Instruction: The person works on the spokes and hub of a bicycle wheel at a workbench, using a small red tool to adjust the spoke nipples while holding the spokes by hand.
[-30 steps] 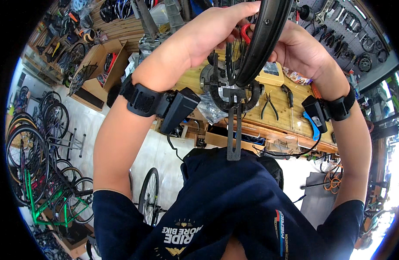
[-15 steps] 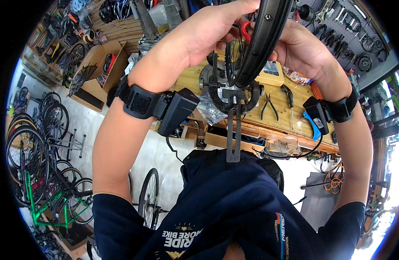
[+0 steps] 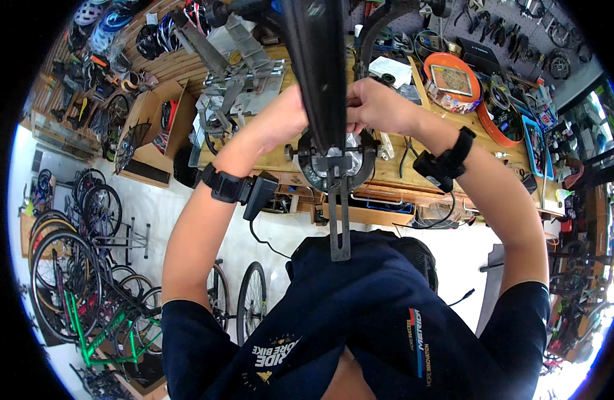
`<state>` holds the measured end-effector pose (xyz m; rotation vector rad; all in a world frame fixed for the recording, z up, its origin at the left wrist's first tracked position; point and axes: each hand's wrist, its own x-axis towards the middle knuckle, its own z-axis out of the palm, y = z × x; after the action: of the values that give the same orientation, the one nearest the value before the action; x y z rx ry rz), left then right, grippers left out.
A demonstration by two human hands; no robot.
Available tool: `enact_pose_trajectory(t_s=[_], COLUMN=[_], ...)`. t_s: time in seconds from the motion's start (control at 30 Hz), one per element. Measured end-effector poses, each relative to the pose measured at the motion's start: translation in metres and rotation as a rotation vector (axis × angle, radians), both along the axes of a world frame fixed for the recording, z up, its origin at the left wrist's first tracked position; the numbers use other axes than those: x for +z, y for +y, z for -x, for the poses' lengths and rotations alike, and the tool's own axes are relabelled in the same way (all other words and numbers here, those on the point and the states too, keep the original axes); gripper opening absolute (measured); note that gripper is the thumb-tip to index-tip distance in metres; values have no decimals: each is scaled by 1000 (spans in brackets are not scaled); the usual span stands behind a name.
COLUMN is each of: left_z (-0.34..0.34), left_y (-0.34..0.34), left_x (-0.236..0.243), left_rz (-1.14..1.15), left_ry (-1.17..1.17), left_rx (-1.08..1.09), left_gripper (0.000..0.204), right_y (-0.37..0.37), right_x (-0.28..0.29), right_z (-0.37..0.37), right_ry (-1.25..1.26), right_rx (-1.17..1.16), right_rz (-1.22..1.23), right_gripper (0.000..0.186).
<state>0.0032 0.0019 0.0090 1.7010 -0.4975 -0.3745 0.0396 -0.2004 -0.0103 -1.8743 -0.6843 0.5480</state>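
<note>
A black bicycle wheel rim (image 3: pixel 322 73) stands upright in front of me in a truing stand (image 3: pixel 340 230), whose slotted metal bar points toward my body. On the rim's left side is my left hand (image 3: pixel 288 120); its fingers disappear behind the rim. My right hand (image 3: pixel 385 107) is at the rim's right side, with its fingers curled inward and their tips partly hidden. Whatever those fingers hold, if anything, does not show. The red tool seen between the hands earlier is out of sight now.
Under the stand runs a wooden workbench (image 3: pixel 413 175). Pliers (image 3: pixel 405 157) lie right of the stand, and an orange round tray (image 3: pixel 453 70) sits farther back. A cardboard box (image 3: pixel 150 150) and several parked bicycles (image 3: pixel 87 320) are on the left. Tools hang on the back wall.
My view has shifted, and the rim now appears nearly upright and farther left. Both hands appear lower, on either side of it. The red tool has gone from sight.
</note>
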Motion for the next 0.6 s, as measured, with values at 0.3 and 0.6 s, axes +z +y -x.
enact_pose_trajectory(t_s=[0.3, 0.6], left_z=[-10, -12], left_y=[6, 5], left_x=[-13, -16], left_rz=[-118, -95], left_ry=[29, 66], left_rx=[31, 46], left_gripper=[35, 40], right_y=[2, -1], right_x=[-3, 4], right_z=[-8, 2], right_ry=[12, -206], right_rx=[8, -64], right_rz=[35, 205], right_gripper=[18, 26])
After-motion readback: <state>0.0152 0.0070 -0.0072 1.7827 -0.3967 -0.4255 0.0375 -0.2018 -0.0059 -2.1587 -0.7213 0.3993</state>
